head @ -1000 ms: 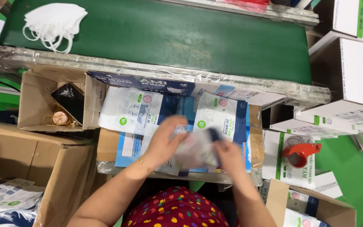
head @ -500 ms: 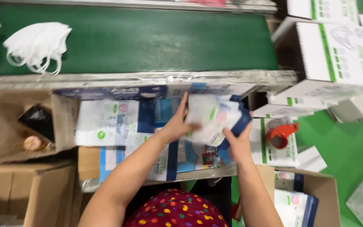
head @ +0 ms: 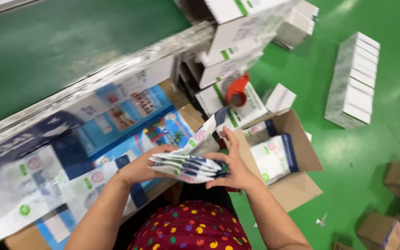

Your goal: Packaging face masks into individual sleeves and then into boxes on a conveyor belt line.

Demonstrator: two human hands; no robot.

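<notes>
Stack of flat white-and-blue plastic packets [head: 188,165], earlier over the table, now swung right toward open cardboard box [head: 297,155]; left hand [head: 142,167] and right hand [head: 234,169] clamp its ends.

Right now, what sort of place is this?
Likely a factory packing station: a green conveyor belt, stacked white cartons on a green floor, and both hands gathering flat printed packets beside an open cardboard box.

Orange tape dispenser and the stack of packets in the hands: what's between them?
In the head view, one white packet stands up from the stack of packets toward the orange tape dispenser; behind it sits a white carton on which the dispenser rests.
</notes>
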